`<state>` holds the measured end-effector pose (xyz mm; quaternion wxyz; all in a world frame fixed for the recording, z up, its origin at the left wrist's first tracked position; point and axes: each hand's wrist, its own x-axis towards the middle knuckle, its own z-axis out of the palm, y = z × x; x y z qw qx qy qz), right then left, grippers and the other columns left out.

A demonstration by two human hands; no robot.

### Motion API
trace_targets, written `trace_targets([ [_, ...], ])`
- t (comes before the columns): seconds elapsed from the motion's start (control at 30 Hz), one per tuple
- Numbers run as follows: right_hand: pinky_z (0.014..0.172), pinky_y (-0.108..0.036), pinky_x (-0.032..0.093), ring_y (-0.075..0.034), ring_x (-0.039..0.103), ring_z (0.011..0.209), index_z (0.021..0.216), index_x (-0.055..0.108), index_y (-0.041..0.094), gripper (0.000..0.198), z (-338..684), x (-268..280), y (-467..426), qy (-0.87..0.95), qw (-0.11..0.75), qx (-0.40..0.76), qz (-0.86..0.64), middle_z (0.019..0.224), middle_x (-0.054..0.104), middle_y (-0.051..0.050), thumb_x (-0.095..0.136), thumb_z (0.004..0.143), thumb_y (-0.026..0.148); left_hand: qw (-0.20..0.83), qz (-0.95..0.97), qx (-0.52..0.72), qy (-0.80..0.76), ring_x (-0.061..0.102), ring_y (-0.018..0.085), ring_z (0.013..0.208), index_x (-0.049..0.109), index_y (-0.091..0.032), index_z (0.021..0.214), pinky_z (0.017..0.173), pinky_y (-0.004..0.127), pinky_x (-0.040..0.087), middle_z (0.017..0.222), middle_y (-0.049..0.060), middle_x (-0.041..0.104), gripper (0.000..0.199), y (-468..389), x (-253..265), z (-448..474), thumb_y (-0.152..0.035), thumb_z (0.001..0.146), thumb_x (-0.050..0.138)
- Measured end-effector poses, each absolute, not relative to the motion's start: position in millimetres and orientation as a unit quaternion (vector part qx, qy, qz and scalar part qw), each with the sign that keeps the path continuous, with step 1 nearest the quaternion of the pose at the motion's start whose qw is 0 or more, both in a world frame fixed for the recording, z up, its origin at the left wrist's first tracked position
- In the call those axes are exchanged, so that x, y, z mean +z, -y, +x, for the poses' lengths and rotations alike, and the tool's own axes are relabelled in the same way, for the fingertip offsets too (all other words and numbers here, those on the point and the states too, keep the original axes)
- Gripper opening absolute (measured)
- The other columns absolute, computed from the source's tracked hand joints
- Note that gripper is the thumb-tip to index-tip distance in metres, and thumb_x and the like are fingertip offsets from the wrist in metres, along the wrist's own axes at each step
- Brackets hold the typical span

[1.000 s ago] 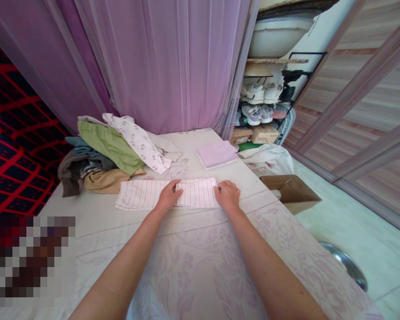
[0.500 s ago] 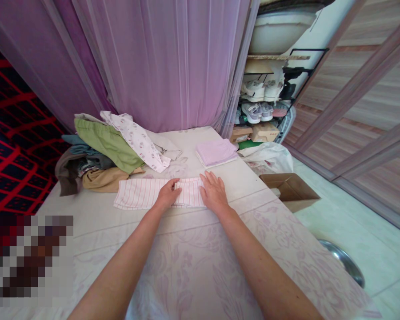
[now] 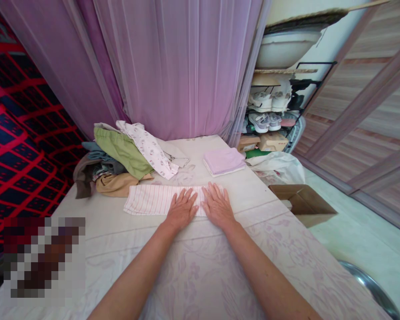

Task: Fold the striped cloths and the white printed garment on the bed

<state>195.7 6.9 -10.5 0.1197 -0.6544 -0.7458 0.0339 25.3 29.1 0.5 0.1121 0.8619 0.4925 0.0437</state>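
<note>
A white garment with pink stripes [image 3: 148, 200] lies in a long folded strip across the bed; its exact kind I cannot tell. My left hand [image 3: 182, 208] rests flat on its middle, fingers spread. Flat on the right end of the strip is my right hand [image 3: 217, 206], fingers stretched out, close beside the left. Beyond it sits a folded lilac cloth [image 3: 224, 161] with a white layer underneath. To the left is a heap of clothes: green trousers [image 3: 123, 149], a white patterned garment [image 3: 150, 149] and a tan garment [image 3: 116, 184].
The bed [image 3: 200, 271] has a pale floral cover. A purple curtain [image 3: 176, 66] hangs behind it. On the right stand a shoe rack [image 3: 283, 109], an open cardboard box [image 3: 303, 200] and a metal basin [image 3: 370, 284] on the floor. A pixelated patch covers the lower left.
My left hand has gone from gripping the striped cloth's fold to lying flat on it. My right hand stays flat at the right end. The whole view has shifted slightly.
</note>
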Motion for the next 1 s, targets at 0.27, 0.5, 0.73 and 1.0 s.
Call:
trace_targets([
  [0.27,0.114,-0.056,0.009,-0.025,0.019,0.144,0.144,0.039,0.021,0.051,187,8,-6,0.774,0.075,0.078,-0.623,0.156,0.025,-0.009,0.031,0.097,0.039,0.164,0.847,0.093,-0.497,0.025,0.022,0.143,0.045,-0.023,0.14,0.115,0.045,0.022,0.153,0.007,0.034,0.048,-45,5,-10,-0.037,0.096,0.032],
  [0.5,0.115,-0.053,0.007,-0.023,0.015,0.145,0.146,0.035,0.023,0.053,148,1,0,0.814,0.09,0.106,-0.564,0.157,0.021,-0.007,0.034,0.096,0.042,-0.001,0.656,0.151,-0.74,0.05,0.031,0.125,0.053,-0.011,0.128,0.102,0.043,0.04,0.134,0.018,0.055,0.05,-57,20,-132,-0.038,0.088,0.042],
  [0.73,0.115,-0.054,0.01,-0.022,0.015,0.145,0.145,0.037,0.023,0.052,148,-8,0,0.817,0.097,0.105,-0.558,0.157,0.022,-0.007,0.037,0.096,0.039,0.167,0.608,0.058,-0.774,0.065,0.03,0.099,0.067,-0.021,0.103,0.074,0.031,0.047,0.106,0.01,0.071,0.041,-65,23,-170,-0.051,0.081,0.051],
  [1.0,0.114,-0.052,0.016,-0.023,0.028,0.141,0.136,0.051,0.026,0.043,150,-8,11,0.823,0.147,0.082,-0.542,0.149,0.04,-0.007,0.044,0.094,0.032,0.187,0.577,0.081,-0.791,0.066,0.026,0.083,0.064,-0.02,0.084,0.059,0.027,0.042,0.088,0.007,0.072,0.024,-76,26,-169,-0.041,0.073,0.062],
])
